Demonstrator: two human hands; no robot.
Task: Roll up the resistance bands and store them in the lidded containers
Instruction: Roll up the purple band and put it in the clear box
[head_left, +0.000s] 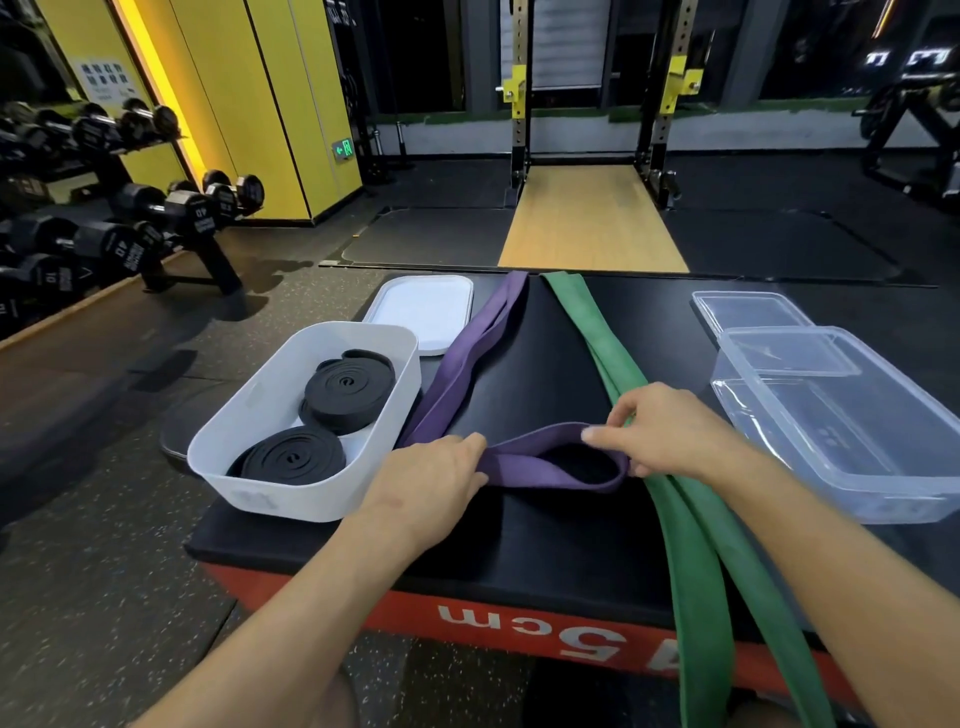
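A purple resistance band (470, 353) lies along the black top of a plyo box (545, 530), its near end bent into a loop. My left hand (431, 488) grips that band at the bend. My right hand (660, 431) pinches the loop's far side. A green band (696, 545) runs from the box's back edge past my right hand and hangs over the front. The white container (311, 499) on the left holds two rolled black bands (345, 387). Its white lid (423, 312) lies behind it. A clear container (852, 415) stands on the right with its clear lid (748, 309) behind.
The box has a red front with white lettering (561, 629). A rack of black dumbbells (130, 223) stands at the left. A squat rack (592, 104) with a wooden platform (587, 218) is beyond the box. Speckled rubber floor surrounds it.
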